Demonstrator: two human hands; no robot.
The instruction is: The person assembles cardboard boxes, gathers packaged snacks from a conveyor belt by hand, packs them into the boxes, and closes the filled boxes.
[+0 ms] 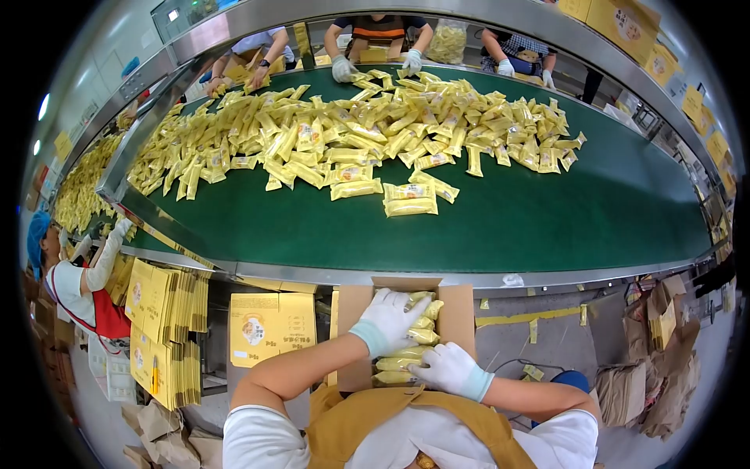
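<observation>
An open cardboard box (pixel 455 300) stands against the near edge of the green belt, with yellow wrapped packets (pixel 423 336) lying in rows inside. My left hand (pixel 391 319), in a white glove, reaches into the upper part of the box, fingers curved over packets there. Lower down in the box, my right hand (pixel 447 367), also gloved, rests against the packets at the right side. What the fingertips of either hand grip, if anything, is hidden. Beyond the box, a few packets (pixel 410 200) sit near the front of a large pile (pixel 312 133).
Metal rails (pixel 351 277) border the green belt (pixel 328 234). Folded yellow cartons (pixel 166 301) are stacked at left, beside a flat carton (pixel 272 328). A co-worker (pixel 86 273) stands at far left; others work across the belt. Brown paper bags (pixel 625 391) lie at right.
</observation>
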